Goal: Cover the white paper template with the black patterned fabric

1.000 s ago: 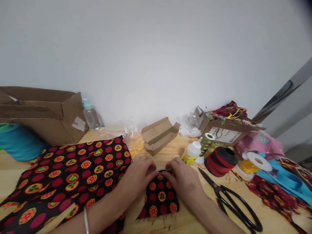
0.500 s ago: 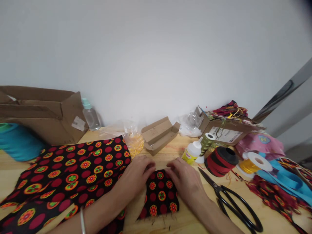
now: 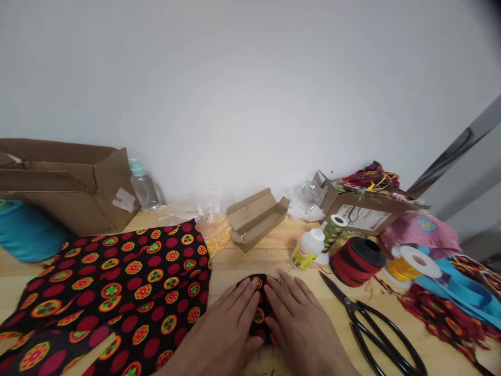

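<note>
A small piece of black fabric point(image 3: 259, 315) with red dots and bright flower medallions lies on the wooden table, mostly covered by my hands. My left hand point(image 3: 230, 326) rests flat over its left side, fingers stretched forward. Over the right side lies my right hand point(image 3: 295, 318), also flat, with its fingers spread. A larger sheet of the same patterned fabric point(image 3: 135, 269) spreads out to the left of my left hand. Black-handled scissors point(image 3: 362, 313) lie to the right of my right hand, and a white glue bottle with a yellow label point(image 3: 308, 249) stands just beyond it.
Behind my hands sits an open small cardboard box point(image 3: 256, 222). To the right are a red-and-black spool point(image 3: 357, 263), a yellow ribbon spool point(image 3: 415, 262) and a box of scraps point(image 3: 364, 211). A large carton point(image 3: 78, 193), spray bottle point(image 3: 144, 185) and blue thread cone point(image 3: 29, 232) stand left.
Both hands have come from the fabric piece's far corners back toward me and now lie flat on top of it, covering most of it.
</note>
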The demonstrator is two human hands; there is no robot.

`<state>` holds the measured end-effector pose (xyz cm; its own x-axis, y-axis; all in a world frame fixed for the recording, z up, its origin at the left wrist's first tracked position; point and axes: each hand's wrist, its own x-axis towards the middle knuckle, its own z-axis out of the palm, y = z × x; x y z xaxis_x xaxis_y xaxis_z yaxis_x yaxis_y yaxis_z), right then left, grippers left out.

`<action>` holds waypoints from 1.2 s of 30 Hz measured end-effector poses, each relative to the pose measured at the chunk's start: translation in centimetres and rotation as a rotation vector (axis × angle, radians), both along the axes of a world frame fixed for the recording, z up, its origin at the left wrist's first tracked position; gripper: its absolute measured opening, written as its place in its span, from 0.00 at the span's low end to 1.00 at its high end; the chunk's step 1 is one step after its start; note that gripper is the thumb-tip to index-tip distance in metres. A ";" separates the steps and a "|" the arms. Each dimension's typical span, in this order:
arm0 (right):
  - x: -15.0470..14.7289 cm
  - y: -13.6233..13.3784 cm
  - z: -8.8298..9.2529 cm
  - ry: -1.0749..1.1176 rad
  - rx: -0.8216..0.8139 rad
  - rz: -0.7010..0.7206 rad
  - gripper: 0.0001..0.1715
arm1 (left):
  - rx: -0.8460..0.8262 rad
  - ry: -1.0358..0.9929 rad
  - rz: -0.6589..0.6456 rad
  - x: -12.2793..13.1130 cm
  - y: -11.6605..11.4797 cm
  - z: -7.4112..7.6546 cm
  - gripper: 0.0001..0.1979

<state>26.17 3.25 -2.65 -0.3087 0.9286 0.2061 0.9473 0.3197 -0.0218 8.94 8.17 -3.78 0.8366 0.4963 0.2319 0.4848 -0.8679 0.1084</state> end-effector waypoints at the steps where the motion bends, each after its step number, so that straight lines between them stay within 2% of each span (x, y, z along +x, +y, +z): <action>1: 0.0 0.0 0.2 0.005 -0.027 -0.005 0.22 | 0.012 0.012 -0.004 0.0 0.0 0.2 0.23; 4: 0.0 0.1 0.7 0.019 -0.102 -0.015 0.23 | 0.057 0.039 -0.007 0.0 0.0 0.7 0.22; 9: 0.4 0.3 1.1 0.049 -0.127 0.019 0.23 | 0.160 0.051 -0.019 -0.4 0.2 0.2 0.24; 15: 1.8 -0.7 1.3 0.254 0.138 0.024 0.20 | 0.275 -0.001 0.078 -1.3 -0.1 1.0 0.24; 18: 2.1 -1.0 1.5 0.336 0.221 0.010 0.19 | 0.200 0.006 0.009 -1.0 -0.2 1.5 0.25; 21: 2.0 -0.9 1.4 0.343 0.172 0.033 0.19 | 0.033 0.095 -0.056 -0.5 -0.3 1.5 0.28; 25: 1.8 -0.5 0.9 0.319 0.088 0.079 0.19 | -0.131 0.195 -0.012 -0.2 -0.4 1.7 0.30; 32: 1.3 -0.8 0.9 0.206 -0.178 0.110 0.26 | -0.104 0.199 -0.110 -1.1 -0.3 2.5 0.33; 34: 1.5 -0.8 1.0 0.181 -0.203 0.099 0.25 | -0.090 0.213 -0.124 -1.2 -0.2 2.1 0.33; 36: 1.8 -0.8 1.0 0.152 -0.206 0.112 0.27 | -0.080 0.223 -0.140 -1.1 0.0 1.3 0.38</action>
<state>27.95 2.48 -1.62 -0.3915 0.9176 0.0684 0.8872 0.3962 -0.2365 7.84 8.15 -2.52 0.9245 0.3813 -0.0012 0.3801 -0.9212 0.0830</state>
